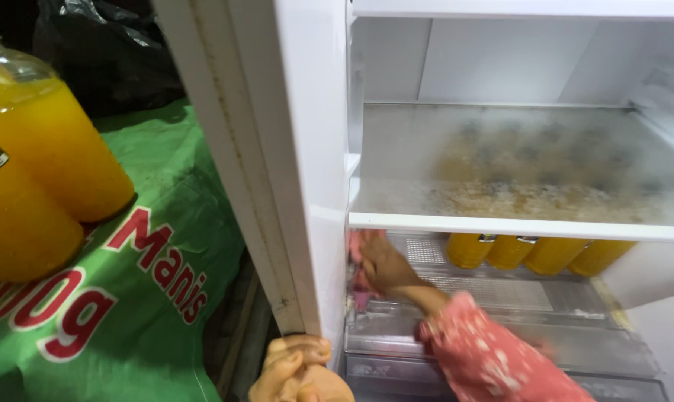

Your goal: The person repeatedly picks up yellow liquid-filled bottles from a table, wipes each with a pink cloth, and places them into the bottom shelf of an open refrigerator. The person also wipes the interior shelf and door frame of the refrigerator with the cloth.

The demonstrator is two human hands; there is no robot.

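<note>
I can only see part of my right hand [378,264]: it reaches deep into the fridge [307,149] under the frosted glass shelf [501,223], fingers closed on a pink cloth [361,286] pressed against the inner left wall. Most of the cloth is hidden behind the hand and blurred, so I cannot make out its full shape. My pink patterned sleeve [493,357] runs out of the bottom edge. My left hand [300,372] is cut off at the bottom too; its fingers curl around the lower edge of the fridge wall, clamped there.

Through the shelf I see only murky yellow and dark smudges, too clouded to name. Below it, at the back, 4 bottles of orange juice [538,253] lie side by side, their lower halves hidden by the shelf's white front rim. A clear drawer [612,357] sits beneath my arm.

Outside, to the left, 2 big juice bottles [47,164] rest on a green sack [151,298] with red print, a black bag [106,45] behind them.

The gap between shelf and drawer is narrow; my arm fills its left part, with open space to the right.
</note>
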